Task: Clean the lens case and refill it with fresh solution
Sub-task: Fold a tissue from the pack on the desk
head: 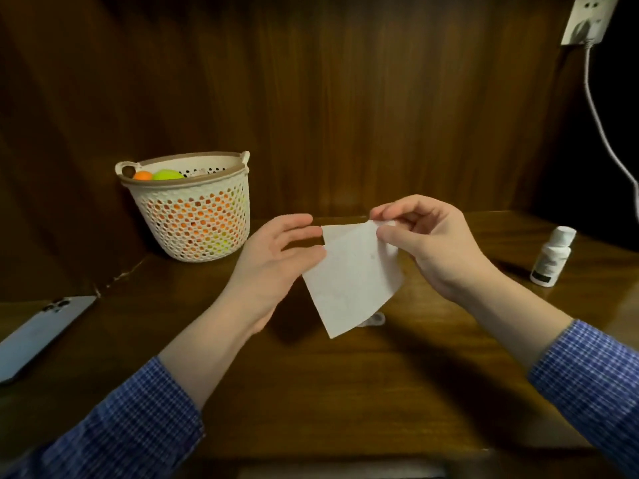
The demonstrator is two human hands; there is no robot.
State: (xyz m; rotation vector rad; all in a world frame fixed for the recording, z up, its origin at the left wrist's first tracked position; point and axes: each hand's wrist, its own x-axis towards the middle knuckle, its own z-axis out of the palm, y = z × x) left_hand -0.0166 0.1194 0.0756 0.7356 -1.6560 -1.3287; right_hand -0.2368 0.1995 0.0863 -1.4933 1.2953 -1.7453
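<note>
A white paper tissue (352,278) hangs above the middle of the wooden table (345,392). My right hand (435,247) pinches its upper right corner between thumb and fingers. My left hand (276,261) pinches the tissue's left edge with thumb and forefinger. A small pale piece of the lens case (373,319) peeks out from under the tissue's lower edge, lying on the table; most of it is hidden. A white solution bottle (551,259) with a dark label band stands upright at the right.
A perforated white basket (193,216) with orange and green balls stands at the back left. A phone (41,335) lies face down at the left edge. A wall socket (584,19) with a white cable (601,133) is at the upper right. Wood panelling forms the back wall.
</note>
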